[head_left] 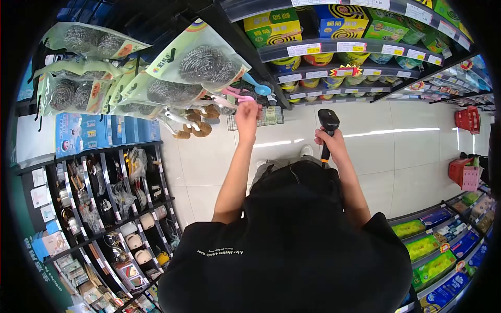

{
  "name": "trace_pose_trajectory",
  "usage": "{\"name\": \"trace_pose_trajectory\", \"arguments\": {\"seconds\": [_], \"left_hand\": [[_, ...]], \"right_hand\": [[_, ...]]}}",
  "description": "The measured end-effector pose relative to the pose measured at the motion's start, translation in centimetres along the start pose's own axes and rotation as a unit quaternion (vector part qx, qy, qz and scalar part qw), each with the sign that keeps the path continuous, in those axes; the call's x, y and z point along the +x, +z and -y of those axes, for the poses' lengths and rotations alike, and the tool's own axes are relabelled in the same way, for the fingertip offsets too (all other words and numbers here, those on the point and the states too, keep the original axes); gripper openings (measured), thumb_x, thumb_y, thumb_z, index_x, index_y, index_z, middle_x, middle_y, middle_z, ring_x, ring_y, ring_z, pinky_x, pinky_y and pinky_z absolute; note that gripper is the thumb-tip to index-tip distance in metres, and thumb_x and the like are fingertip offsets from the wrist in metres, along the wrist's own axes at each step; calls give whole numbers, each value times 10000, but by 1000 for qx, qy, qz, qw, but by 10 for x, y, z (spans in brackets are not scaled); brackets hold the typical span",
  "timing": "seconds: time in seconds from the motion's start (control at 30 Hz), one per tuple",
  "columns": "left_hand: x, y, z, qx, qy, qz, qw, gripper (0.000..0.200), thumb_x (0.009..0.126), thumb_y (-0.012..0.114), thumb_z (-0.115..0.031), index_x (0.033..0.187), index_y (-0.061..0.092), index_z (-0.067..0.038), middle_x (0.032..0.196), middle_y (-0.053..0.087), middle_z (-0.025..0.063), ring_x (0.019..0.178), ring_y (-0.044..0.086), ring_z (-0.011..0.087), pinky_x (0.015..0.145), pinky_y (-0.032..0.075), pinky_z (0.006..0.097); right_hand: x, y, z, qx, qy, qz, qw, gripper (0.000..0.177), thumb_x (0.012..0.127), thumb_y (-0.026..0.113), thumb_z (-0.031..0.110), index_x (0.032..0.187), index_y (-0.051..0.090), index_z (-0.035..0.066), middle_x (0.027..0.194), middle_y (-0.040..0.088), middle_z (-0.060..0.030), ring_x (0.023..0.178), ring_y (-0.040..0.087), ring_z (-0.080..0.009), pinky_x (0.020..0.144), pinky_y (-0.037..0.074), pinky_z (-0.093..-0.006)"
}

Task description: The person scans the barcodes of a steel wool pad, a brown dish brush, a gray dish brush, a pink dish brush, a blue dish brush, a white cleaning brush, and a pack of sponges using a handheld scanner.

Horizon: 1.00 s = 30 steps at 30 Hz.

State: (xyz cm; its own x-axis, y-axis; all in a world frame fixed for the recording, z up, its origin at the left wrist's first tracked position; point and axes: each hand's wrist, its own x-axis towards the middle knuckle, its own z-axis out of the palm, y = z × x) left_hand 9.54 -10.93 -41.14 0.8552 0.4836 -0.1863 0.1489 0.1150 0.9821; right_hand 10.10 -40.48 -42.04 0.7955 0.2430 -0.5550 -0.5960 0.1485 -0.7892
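My left hand is raised to the hanging display, its fingers closed around the end of a pink-handled scrubber. Just beyond it hangs a blue-handled scrubber. Bags of steel wool scourers hang above and to the left of that hand. Brown-headed brushes with white handles dangle lower down. In my right hand is a black handheld barcode scanner, held by its grip with the head pointing away from me.
Shelves of boxed and tubbed goods line the far side. Kitchen utensils fill a rack at left. Red baskets stand on the tiled floor at right, near shelves of packets.
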Motion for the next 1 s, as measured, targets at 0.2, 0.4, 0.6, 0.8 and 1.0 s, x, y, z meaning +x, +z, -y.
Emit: {"name": "trace_pose_trajectory", "arguments": {"seconds": [0.2, 0.4, 0.6, 0.8, 1.0], "left_hand": [[52, 17, -24, 13, 64, -29, 997, 216, 931, 659, -129, 1013, 527, 20, 812, 697, 113, 597, 613, 132, 507, 476, 242], [76, 19, -16, 108, 104, 7, 989, 208, 952, 630, -160, 1009, 516, 4, 762, 695, 120, 569, 623, 126, 418, 470, 258], [74, 18, -27, 154, 104, 22, 982, 231, 936, 651, -185, 920, 573, 31, 727, 707, 117, 567, 655, 151, 491, 499, 277], [46, 10, -37, 359, 148, 9, 921, 285, 971, 610, -230, 893, 575, 42, 655, 687, 105, 575, 676, 162, 523, 514, 292], [23, 11, -57, 409, 135, 4, 903, 322, 955, 612, -303, 847, 580, -1, 682, 705, 87, 627, 687, 283, 628, 520, 409]], "right_hand": [[-4, -4, 9, 3, -12, -6, 1000, 293, 837, 743, 158, 997, 573, -19, 835, 644, -78, 719, 652, -152, 688, 538, -290], [-5, -11, 6, 18, -7, -13, 1000, 263, 844, 729, 129, 1002, 563, 1, 820, 623, -69, 709, 634, -147, 707, 548, -302], [-4, -17, 2, 26, -15, -9, 1000, 281, 840, 743, 153, 998, 573, -6, 825, 636, -63, 708, 646, -144, 671, 535, -282], [-7, -14, 1, 14, -4, -4, 1000, 241, 849, 727, 152, 965, 562, 20, 815, 627, -53, 705, 634, -136, 690, 543, -287], [-4, -12, -9, 8, -1, 7, 1000, 287, 842, 748, 171, 996, 572, 5, 817, 634, -59, 706, 646, -140, 665, 535, -279]]}}
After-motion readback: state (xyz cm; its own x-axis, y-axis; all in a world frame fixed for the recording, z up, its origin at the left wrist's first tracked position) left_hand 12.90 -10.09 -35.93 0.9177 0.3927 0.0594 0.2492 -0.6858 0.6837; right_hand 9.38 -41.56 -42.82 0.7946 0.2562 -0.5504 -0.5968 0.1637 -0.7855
